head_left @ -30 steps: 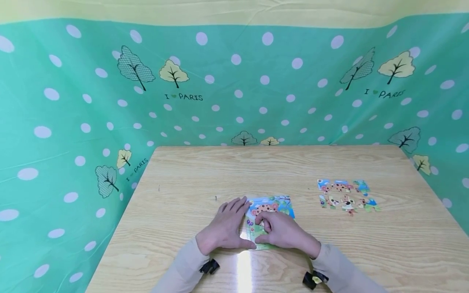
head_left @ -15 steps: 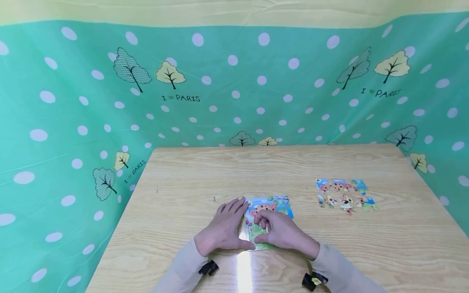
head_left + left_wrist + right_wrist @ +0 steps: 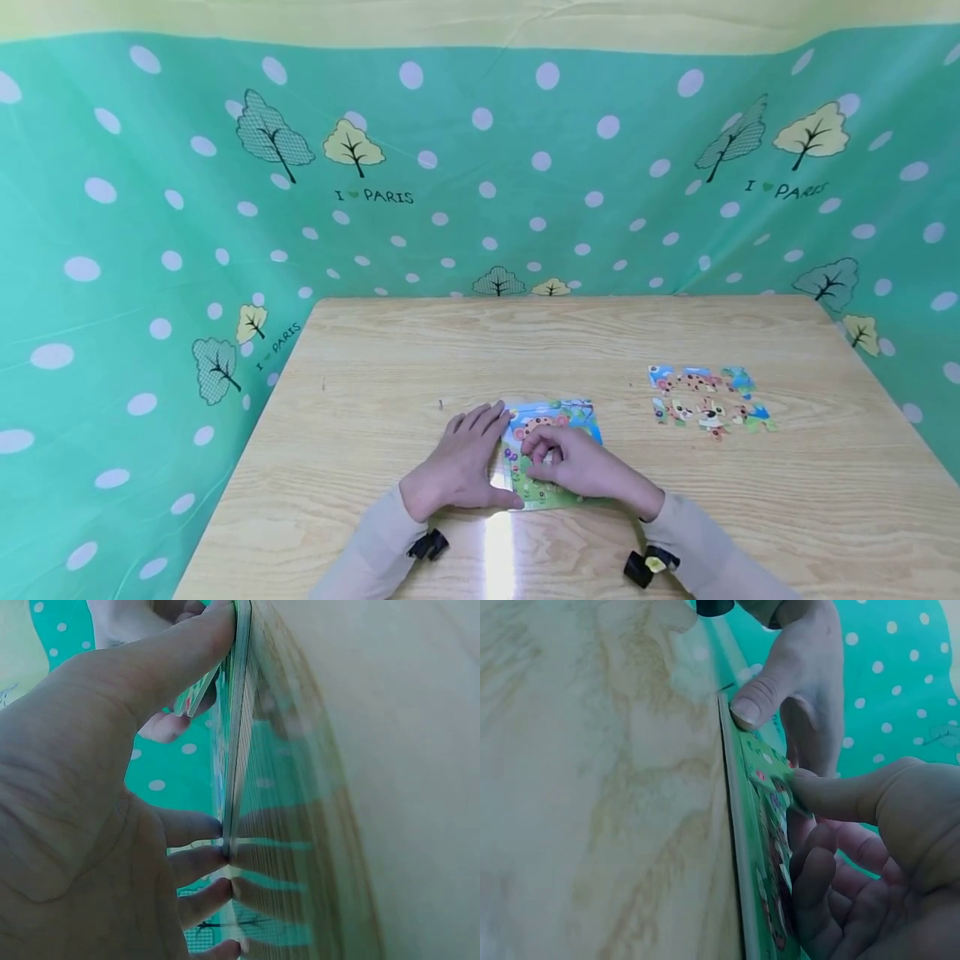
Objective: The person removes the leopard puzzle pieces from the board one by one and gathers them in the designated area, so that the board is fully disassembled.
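Note:
A jigsaw puzzle board point(image 3: 555, 500) with a pink spotted animal, blue sky and green grass lies flat in front of me. My left hand point(image 3: 461, 467) rests along its left side, fingers spread at the edge. Its thumb presses the near left corner, seen in the right wrist view. Over the middle of the board, my right hand point(image 3: 577, 462) pinches a jigsaw piece point(image 3: 196, 694) between thumb and curled fingers. That piece is tilted up from the board in the left wrist view. Fingers hide most of it, and part of the picture lies beneath the hand.
Two groups of jigsaw pieces, an upper row point(image 3: 693, 382) and a lower row point(image 3: 708, 414), lie at the right of the wooden table point(image 3: 360, 358). A tiny dark mark point(image 3: 441, 404) shows left of the board. A green dotted cloth point(image 3: 480, 167) hangs behind.
My right hand has shifted slightly up and away from the board's near edge, with its thumb drawn closer to the fingers. More of the green lower picture shows. My left hand stays in place.

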{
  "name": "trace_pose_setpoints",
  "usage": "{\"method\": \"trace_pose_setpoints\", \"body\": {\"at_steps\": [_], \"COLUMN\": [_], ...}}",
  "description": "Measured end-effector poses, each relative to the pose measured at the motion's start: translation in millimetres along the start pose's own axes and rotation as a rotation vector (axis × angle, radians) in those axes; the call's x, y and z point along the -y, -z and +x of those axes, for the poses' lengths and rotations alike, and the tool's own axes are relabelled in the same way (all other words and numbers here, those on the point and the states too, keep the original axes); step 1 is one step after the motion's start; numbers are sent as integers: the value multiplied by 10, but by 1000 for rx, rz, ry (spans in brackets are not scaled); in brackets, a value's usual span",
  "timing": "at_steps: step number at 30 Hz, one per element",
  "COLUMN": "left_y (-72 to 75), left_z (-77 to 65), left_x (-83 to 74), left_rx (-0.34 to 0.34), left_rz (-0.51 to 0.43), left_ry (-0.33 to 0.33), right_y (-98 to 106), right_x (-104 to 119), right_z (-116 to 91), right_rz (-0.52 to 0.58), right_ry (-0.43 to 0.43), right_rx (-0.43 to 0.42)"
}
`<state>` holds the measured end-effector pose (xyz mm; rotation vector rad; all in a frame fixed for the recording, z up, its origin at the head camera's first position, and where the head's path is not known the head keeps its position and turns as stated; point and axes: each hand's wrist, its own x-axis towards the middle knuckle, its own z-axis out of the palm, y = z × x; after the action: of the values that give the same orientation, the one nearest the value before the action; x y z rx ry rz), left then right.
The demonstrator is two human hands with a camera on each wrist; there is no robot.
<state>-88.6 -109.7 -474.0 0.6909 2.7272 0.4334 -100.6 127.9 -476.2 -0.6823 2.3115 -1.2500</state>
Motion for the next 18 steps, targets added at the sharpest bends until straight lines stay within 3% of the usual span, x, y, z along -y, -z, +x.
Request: {"method": "trace_pose_setpoints", "body": {"at_steps": [7, 14, 18], "left_y": [7, 23, 24], "left_z": [9, 17, 3], "left_x": [1, -12, -7], "left_rx": [4, 7, 9], "left_rz": [17, 17, 18], "left_ry": [-1, -3, 2], "right_y": [87, 244, 335], "right_x": [-24, -61, -108], "right_z": [15, -26, -61], "right_rz": [69, 13, 46], "right_ry": [-31, -19, -37], "right_rx": [0, -19, -29]}}
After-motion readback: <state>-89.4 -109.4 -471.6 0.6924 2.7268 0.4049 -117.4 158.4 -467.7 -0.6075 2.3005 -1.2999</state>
